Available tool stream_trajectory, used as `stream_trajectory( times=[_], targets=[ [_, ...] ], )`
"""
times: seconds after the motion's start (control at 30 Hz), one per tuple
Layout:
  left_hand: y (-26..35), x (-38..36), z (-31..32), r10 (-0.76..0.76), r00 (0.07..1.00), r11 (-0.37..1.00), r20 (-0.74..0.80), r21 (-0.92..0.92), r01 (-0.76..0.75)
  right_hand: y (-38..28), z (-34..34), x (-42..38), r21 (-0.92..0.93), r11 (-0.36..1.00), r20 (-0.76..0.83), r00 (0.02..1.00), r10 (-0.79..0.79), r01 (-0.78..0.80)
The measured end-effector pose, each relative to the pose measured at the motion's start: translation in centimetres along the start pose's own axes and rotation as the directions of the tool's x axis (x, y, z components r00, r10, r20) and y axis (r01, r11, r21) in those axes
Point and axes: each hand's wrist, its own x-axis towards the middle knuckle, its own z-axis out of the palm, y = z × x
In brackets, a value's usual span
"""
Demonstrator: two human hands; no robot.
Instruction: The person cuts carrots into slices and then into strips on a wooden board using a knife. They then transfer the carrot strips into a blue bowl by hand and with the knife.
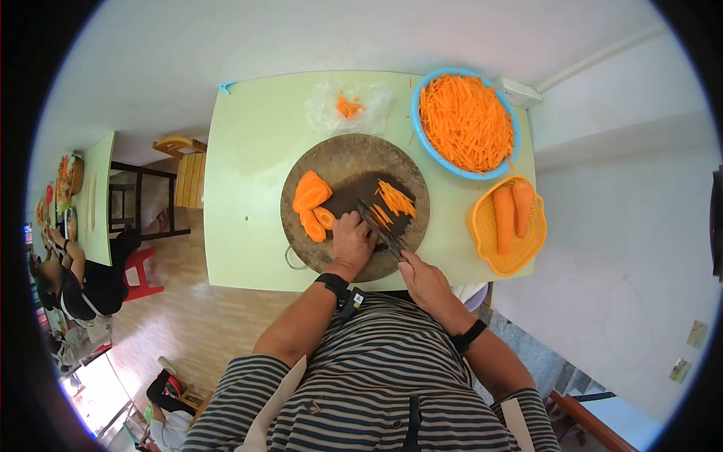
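Note:
On a round dark cutting board (331,154) lie thick carrot slices (311,197) at the left and thin carrot strips (395,199) at the right. My left hand (353,239) presses down on the board's near part, fingers curled beside the blade, probably over a carrot piece that I cannot see. My right hand (423,279) grips the handle of a dark knife (379,226), whose blade angles up-left across the board next to my left fingers.
The board sits on a pale green table (248,151). A blue basket (467,120) full of shredded carrot stands at the back right, a yellow basket (508,224) with two whole carrots at the right edge, a plastic bag (348,107) with carrot scraps behind. Another person sits far left.

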Motion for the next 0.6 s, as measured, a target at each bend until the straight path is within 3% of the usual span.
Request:
stream_trajectory(
  times=[0.27,0.33,0.43,0.6],
  targets=[
    [-0.1,0.1,-0.2,0.011,1.000,1.000,-0.013,-0.024,-0.011,-1.1,0.4,2.2,-0.085,0.995,0.005,0.999,0.050,-0.050],
    [0.1,0.1,-0.1,0.012,1.000,1.000,-0.003,-0.004,-0.012,-0.6,0.6,2.9,0.064,0.998,-0.023,1.000,0.022,-0.020],
    [0.4,0.3,-0.1,0.017,0.997,0.997,-0.080,-0.076,-0.023,0.1,0.1,2.7,0.139,0.990,-0.087,0.996,0.008,0.004],
    [0.5,0.3,-0.4,-0.021,0.999,0.999,-0.029,-0.038,0.020,-0.1,-0.6,0.8,0.029,1.000,-0.019,1.000,0.002,-0.002]
  ],
)
